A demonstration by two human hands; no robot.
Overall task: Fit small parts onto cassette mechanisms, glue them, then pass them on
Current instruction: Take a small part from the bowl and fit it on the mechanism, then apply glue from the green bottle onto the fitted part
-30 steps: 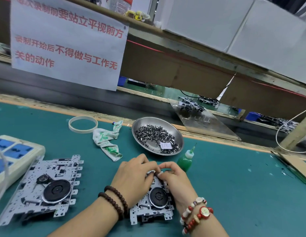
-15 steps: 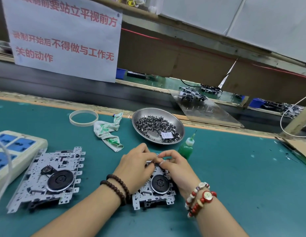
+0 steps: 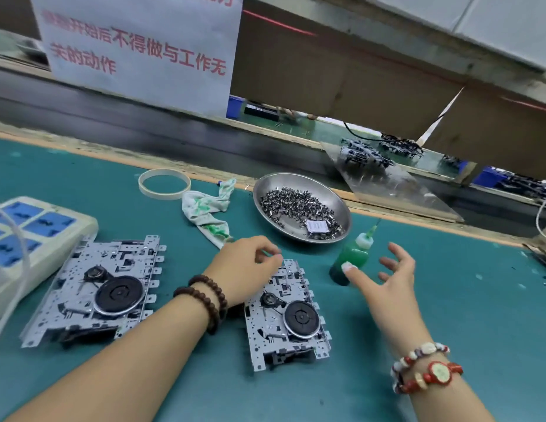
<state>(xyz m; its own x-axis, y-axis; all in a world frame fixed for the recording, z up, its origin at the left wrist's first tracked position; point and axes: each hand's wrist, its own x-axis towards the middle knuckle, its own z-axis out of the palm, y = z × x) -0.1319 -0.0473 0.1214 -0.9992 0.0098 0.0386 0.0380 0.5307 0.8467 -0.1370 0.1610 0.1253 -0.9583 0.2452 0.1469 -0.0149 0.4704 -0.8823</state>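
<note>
The left hand [image 3: 246,268] is held palm down with its fingers curled inward, the fingertips [image 3: 273,257] drawn together; whether anything is pinched cannot be told. A dark brown beaded bracelet [image 3: 204,295] is worn on its wrist. The right hand [image 3: 387,280] is spread open, fingers splayed, a red and white beaded bracelet [image 3: 424,371] worn on its wrist.

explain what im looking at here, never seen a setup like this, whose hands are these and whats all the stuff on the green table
This is one picture from a camera worn on a worker's head, looking down at their own hands. The left hand rests curled on the top edge of a cassette mechanism; whether it pinches a part is unclear. The right hand is open, reaching toward a green glue bottle without holding it. On the green table also lie a second mechanism, a metal dish of small parts, a stained rag, a tape ring and a power strip.
</note>
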